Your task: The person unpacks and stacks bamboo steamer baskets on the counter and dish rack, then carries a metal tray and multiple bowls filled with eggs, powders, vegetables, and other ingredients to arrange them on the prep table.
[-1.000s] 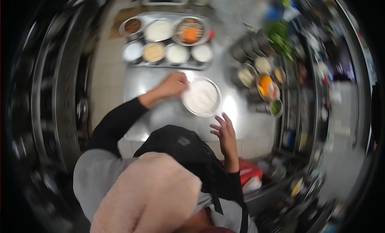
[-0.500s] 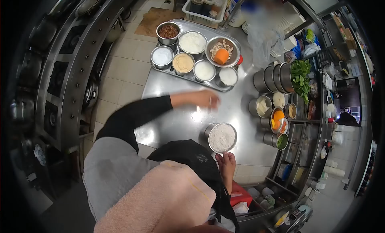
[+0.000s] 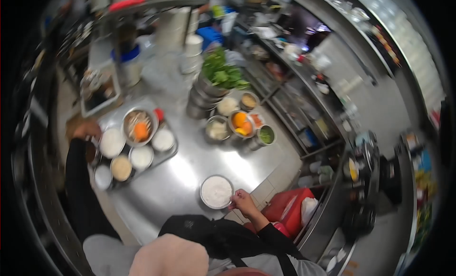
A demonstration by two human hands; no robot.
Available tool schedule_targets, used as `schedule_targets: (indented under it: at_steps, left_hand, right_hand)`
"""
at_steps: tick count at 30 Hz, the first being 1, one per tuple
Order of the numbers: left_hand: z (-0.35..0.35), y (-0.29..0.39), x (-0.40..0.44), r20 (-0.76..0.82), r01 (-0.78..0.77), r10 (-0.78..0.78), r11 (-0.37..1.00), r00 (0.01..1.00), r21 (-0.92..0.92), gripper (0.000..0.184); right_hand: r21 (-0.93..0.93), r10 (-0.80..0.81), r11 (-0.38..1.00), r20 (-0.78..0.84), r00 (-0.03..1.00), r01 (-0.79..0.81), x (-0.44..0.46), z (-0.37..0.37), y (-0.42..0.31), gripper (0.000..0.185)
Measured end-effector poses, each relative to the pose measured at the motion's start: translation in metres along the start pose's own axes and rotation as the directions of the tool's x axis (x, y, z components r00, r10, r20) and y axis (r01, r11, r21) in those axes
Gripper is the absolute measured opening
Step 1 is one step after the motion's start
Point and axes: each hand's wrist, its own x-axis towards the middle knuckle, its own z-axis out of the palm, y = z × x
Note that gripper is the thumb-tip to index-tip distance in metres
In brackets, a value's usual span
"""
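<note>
Powder bowl (image 3: 201,194) is rim-pinched by the right hand (image 3: 243,203); left hand's (image 3: 87,129) grip unclear.

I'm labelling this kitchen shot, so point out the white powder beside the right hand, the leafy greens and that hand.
White powder (image 3: 217,192): head view, middle of its surface.
Leafy greens (image 3: 222,74): head view, on the leaves.
Right hand (image 3: 243,203): head view, middle of the hand.

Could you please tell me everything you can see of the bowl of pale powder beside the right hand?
The round bowl looks like metal, with a thin rim. It stands upright and uncovered, holding off-white powder. It rests on the shiny table, near the edge closest to the person. The fingertips of the right hand appear to touch its rim; blur hides finer detail.
</note>
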Motion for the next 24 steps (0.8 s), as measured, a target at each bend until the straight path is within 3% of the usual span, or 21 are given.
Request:
schedule_targets:
  at_steps: [1, 2, 3, 4, 6, 8, 10, 11, 12, 13, 14, 15, 17, 18, 19, 23, 24]
  left_hand:
    - [-0.002, 0.124, -0.051, -0.22, 0.274, -0.215, 0.917, 0.951, 0.289, 0.021]
    - [-0.001, 0.12, -0.055, -0.267, 0.326, -0.303, 0.944, 0.915, 0.046, 0.026]
    - [-0.004, 0.152, -0.067, -0.263, 0.339, -0.345, 0.938, 0.901, -0.07, 0.023]
    - [-0.003, 0.134, -0.059, -0.333, 0.242, -0.227, 0.97, 0.915, 0.004, 0.018]
    - [-0.004, 0.123, -0.053, -0.381, 0.202, -0.266, 0.959, 0.885, -0.201, 0.015]
    - [-0.01, 0.07, -0.037, -0.45, 0.07, -0.178, 0.967, 0.875, -0.247, 0.012]
    - [-0.023, 0.09, -0.051, -0.498, 0.089, -0.169, 0.979, 0.851, -0.181, 0.011]
    - [-0.029, 0.074, -0.052, -0.503, 0.06, -0.198, 0.959, 0.842, -0.276, 0.01]
    - [-0.035, 0.064, -0.054, -0.553, -0.015, -0.14, 0.964, 0.822, -0.266, 0.012]
    - [-0.047, 0.043, -0.055, -0.532, -0.002, -0.167, 0.953, 0.83, -0.302, 0.013]
    - [-0.06, 0.064, -0.072, -0.469, 0.083, -0.231, 0.945, 0.852, -0.315, 0.015]
    - [-0.081, 0.052, -0.078, -0.501, 0.162, -0.253, 0.962, 0.828, -0.217, 0.014]
    - [-0.09, 0.094, -0.105, -0.582, 0.124, -0.251, 0.961, 0.774, -0.249, 0.013]
    - [-0.105, 0.091, -0.111, -0.644, 0.101, -0.19, 0.98, 0.741, -0.173, 0.012]
    - [-0.117, 0.112, -0.124, -0.588, 0.107, -0.274, 0.947, 0.761, -0.302, 0.017]
    - [-0.164, 0.208, -0.166, -0.541, 0.054, -0.131, 0.986, 0.83, -0.156, 0.022]
    - [-0.178, 0.216, -0.167, -0.595, 0.129, -0.159, 0.987, 0.788, -0.093, 0.023]
  right_hand:
    - [-0.023, -0.005, 1.0, -0.015, 1.0, 0.004, 0.001, -0.002, -0.002, 0.012]
    - [-0.022, -0.025, 0.999, -0.059, 0.998, 0.023, -0.001, -0.008, -0.007, 0.012]
    - [-0.028, -0.034, 0.999, -0.098, 0.995, 0.031, -0.005, -0.015, -0.009, 0.012]
    - [-0.035, -0.038, 0.999, -0.131, 0.991, 0.033, -0.009, -0.021, -0.008, 0.012]
    - [-0.017, -0.054, 0.999, -0.209, 0.976, 0.052, -0.014, -0.037, -0.013, 0.011]
    - [-0.276, -0.069, 0.961, -0.305, 0.95, -0.019, -0.006, -0.068, -0.004, 0.012]
    - [-0.461, -0.201, 0.886, -0.284, 0.937, 0.05, -0.009, -0.102, -0.005, 0.013]
    - [-0.319, -0.16, 0.948, -0.419, 0.894, 0.02, -0.015, -0.108, -0.015, 0.01]
    - [-0.313, -0.251, 0.941, -0.391, 0.886, 0.129, -0.003, -0.139, 0.005, 0.016]
    - [-0.246, -0.212, 0.963, -0.448, 0.869, 0.108, -0.022, -0.14, -0.017, 0.014]
    - [-0.026, -0.157, 0.986, -0.469, 0.869, 0.164, -0.04, -0.137, -0.046, 0.012]
    - [0.022, -0.14, 0.985, -0.502, 0.853, 0.174, -0.048, -0.148, -0.054, 0.01]
    - [0.09, -0.122, 0.975, -0.554, 0.823, 0.205, -0.06, -0.172, -0.056, 0.011]
    - [0.115, -0.113, 0.969, -0.574, 0.811, 0.217, -0.068, -0.185, -0.054, 0.011]
    - [0.137, -0.109, 0.962, -0.594, 0.797, 0.234, -0.075, -0.199, -0.053, 0.012]
    - [0.167, -0.105, 0.944, -0.667, 0.738, 0.285, -0.119, -0.262, -0.034, 0.012]
    - [0.16, -0.107, 0.94, -0.701, 0.705, 0.302, -0.134, -0.276, -0.03, 0.013]
